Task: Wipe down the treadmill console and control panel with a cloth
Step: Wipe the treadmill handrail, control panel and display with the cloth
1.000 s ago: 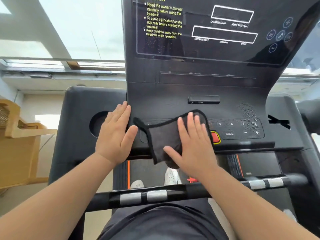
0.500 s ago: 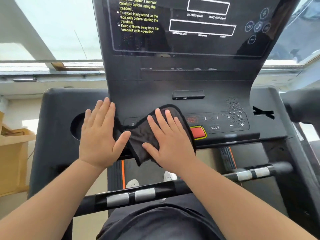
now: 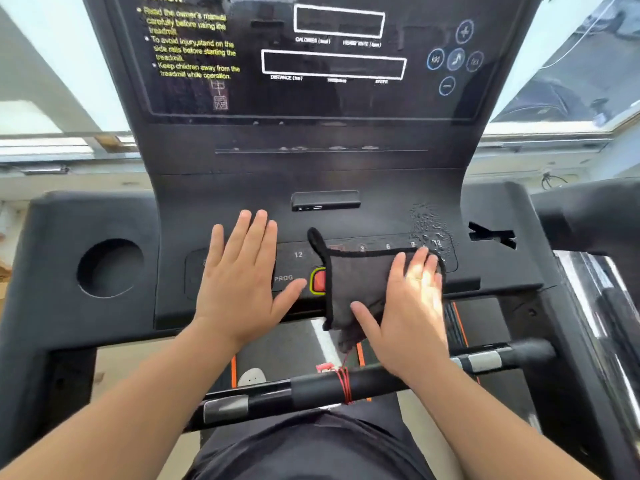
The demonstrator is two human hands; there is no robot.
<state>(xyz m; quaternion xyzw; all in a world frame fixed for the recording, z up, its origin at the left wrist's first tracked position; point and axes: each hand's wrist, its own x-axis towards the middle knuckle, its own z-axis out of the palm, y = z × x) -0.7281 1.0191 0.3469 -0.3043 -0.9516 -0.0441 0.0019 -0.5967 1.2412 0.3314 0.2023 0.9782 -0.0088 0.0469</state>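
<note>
A dark grey cloth (image 3: pixel 356 282) with black edging lies on the black control panel (image 3: pixel 298 254), covering the right part of the red button (image 3: pixel 318 280). My right hand (image 3: pixel 405 306) presses flat on the cloth's right half, fingertips near the wet patch of droplets (image 3: pixel 429 226) by the "12" key. My left hand (image 3: pixel 239 278) rests flat and spread on the panel's left side, holding nothing, beside "PROG". Above rises the glossy console screen (image 3: pixel 311 60) with caution text and display boxes.
A round cup holder (image 3: pixel 110 267) sits in the left tray. A black handlebar (image 3: pixel 346 386) with silver pulse sensors and a red cord crosses below my wrists. The treadmill belt and one white shoe (image 3: pixel 252 376) show beneath. Windows lie behind the console.
My right hand has slid the cloth rightward across the button row, from the left half to the red button and droplets. My left hand has stayed flat on the panel's left side.
</note>
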